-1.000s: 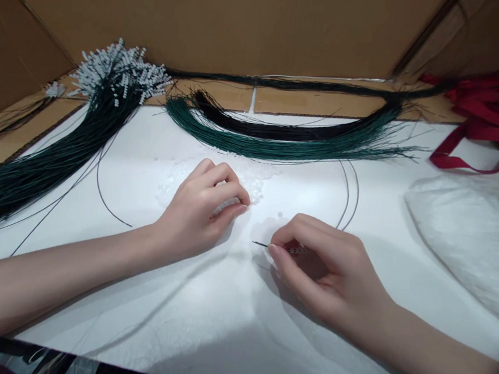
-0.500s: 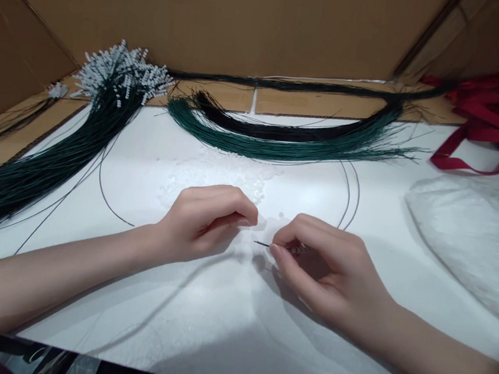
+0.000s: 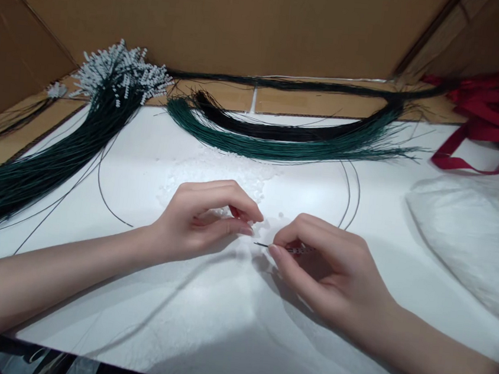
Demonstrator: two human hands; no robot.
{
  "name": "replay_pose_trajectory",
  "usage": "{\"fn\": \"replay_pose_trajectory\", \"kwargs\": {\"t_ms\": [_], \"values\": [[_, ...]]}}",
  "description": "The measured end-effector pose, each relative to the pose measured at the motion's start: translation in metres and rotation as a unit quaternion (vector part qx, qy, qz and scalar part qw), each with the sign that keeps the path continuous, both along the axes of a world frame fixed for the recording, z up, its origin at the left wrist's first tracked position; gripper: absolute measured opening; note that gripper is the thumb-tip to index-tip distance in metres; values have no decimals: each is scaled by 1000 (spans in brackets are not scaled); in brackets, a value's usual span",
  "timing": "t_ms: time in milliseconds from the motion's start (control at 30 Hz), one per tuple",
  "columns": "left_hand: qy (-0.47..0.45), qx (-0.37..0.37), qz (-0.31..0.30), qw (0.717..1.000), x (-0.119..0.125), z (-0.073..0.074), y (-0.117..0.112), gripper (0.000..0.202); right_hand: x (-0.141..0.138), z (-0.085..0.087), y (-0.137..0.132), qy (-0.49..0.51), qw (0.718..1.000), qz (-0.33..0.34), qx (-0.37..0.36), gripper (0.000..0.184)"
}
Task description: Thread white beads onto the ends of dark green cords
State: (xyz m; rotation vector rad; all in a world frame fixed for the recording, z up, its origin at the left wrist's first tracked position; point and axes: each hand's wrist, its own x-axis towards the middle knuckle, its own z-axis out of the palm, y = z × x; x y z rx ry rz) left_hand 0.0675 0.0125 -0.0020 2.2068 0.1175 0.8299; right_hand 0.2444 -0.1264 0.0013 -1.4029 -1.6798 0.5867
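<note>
My right hand pinches a thin dark wire between thumb and forefinger. The wire's bare tip points left, and small clear-white beads sit along it behind the fingertips. To its left, my left hand hovers by a pile of tiny white beads, with a narrow gap between thumb and forefinger tips. Whether a bead lies in that gap is too small to tell. The left fingertips are close to the wire tip but apart from it.
A large bundle of green wires with white beaded ends lies at the left. Green wires and black wires curve across the back. At the right are red ribbon and a clear plastic bag. Cardboard walls enclose the white table.
My left thumb and forefinger have parted, and the fingertips have shifted slightly right, nearer the wire tip. My right hand keeps its pinch on the wire almost unmoved.
</note>
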Motion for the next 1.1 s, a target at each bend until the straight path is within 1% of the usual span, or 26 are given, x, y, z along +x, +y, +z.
{"fn": "replay_pose_trajectory", "kwargs": {"t_ms": [167, 333, 433, 600, 733, 933, 1100], "values": [[11, -21, -9, 1000, 1, 3, -2, 11, -1, -1, 1, -2, 1000, -1, -8, 15], [28, -83, 10, 996, 0, 5, -7, 9, -1, 0, 0, -2, 1000, -3, 5, 15], [47, -119, 11, 992, 0, 6, -10, 6, -1, 1, 0, -6, 1000, -4, 11, 14], [84, -156, 13, 984, -1, 5, -12, 4, 0, 0, 0, -18, 1000, -2, 11, 14], [97, -156, 17, 983, 0, 5, -12, 5, 0, 0, 1, -15, 1000, -3, 10, 14], [87, -151, 19, 984, 2, 7, -12, 7, 0, 1, 1, -8, 1000, -4, 17, 14], [70, -137, 3, 988, 2, 6, -10, 10, 0, 1, 0, -3, 1000, -9, 16, 15]]}}
